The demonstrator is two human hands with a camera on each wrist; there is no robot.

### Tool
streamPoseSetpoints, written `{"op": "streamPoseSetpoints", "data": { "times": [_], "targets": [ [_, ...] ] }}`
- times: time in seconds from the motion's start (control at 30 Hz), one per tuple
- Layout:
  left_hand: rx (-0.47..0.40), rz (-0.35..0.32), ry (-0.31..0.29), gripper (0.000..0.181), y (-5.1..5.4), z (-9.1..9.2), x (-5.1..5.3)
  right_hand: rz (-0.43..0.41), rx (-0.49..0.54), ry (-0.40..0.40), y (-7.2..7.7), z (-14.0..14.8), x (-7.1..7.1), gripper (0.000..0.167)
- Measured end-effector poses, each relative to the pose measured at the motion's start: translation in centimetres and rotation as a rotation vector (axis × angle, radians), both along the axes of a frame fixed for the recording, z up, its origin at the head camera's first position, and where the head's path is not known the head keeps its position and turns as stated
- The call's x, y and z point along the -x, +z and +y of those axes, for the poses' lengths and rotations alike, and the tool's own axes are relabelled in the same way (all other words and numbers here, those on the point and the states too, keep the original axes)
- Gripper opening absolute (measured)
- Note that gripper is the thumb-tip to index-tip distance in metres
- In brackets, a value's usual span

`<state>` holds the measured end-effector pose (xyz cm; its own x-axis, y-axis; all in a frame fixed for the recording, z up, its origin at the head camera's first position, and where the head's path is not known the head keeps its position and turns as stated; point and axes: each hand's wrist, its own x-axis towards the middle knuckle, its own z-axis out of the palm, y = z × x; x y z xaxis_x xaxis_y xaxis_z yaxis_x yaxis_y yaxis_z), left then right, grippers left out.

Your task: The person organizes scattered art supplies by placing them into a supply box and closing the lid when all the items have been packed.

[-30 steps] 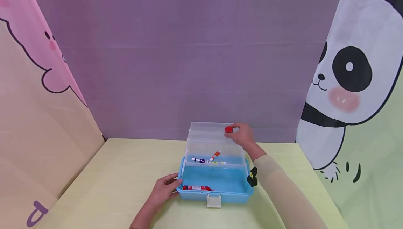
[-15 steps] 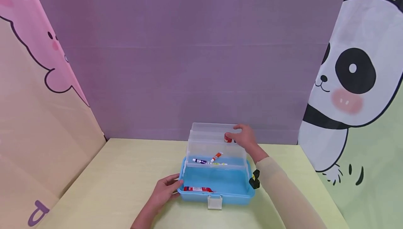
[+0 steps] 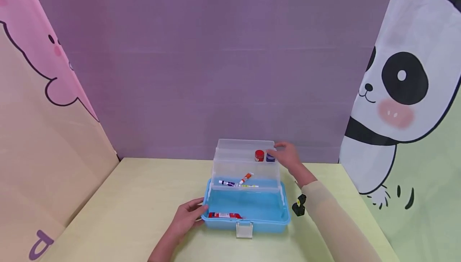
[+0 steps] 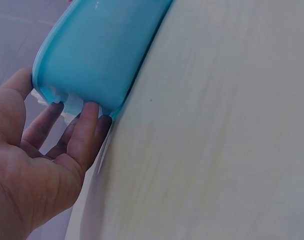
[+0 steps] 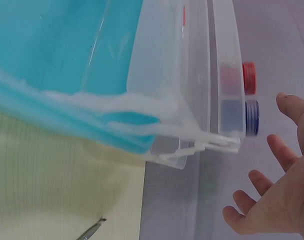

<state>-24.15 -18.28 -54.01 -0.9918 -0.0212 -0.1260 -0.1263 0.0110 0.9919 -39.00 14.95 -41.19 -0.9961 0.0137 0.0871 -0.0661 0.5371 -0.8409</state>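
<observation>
A blue storage box [image 3: 266, 227] stands open on the table, its clear upper tray [image 3: 234, 156] and clear lower tray [image 3: 219, 174] raised behind. My left hand [image 3: 187, 219] grips the box's left end, thumb on the rim and fingers against the side in the left wrist view. A red jar [image 3: 259, 156] and a dark blue jar [image 3: 270, 157] stand side by side in the upper tray. My right hand [image 3: 288, 156] is just right of the jars; the right wrist view shows its fingers spread, holding nothing. Small paint tubes [image 3: 246, 178] lie in the lower tray.
Inside the box's front left lies a red tube [image 3: 225, 215]. A white latch [image 3: 244, 231] hangs at the front. A slim brush-like tool [image 5: 92, 229] lies on the table [image 3: 151, 190] beside the box. A purple backdrop [image 3: 180, 74] rises behind.
My right hand lowered the red jar into the upper tray, let go of it and drew away to the right. The dark blue jar has come into sight. My left hand stayed on the box.
</observation>
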Motion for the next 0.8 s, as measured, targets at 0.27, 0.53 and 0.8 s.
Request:
{"op": "streamPoseSetpoints", "data": {
  "times": [0.27,0.53,0.8],
  "targets": [
    [0.023,-0.019,0.025,0.057,0.1,0.2,-0.2,-0.016,0.03,0.008,-0.4,2.3,-1.0,0.046],
    [0.034,-0.033,0.04,0.054,0.4,0.2,-0.1,0.007,0.011,0.008,-1.7,4.9,-1.6,0.04],
    [0.041,-0.04,0.033,0.056,0.3,0.2,0.2,0.022,-0.078,0.0,-2.4,7.3,-3.2,0.034]
  ]
}}
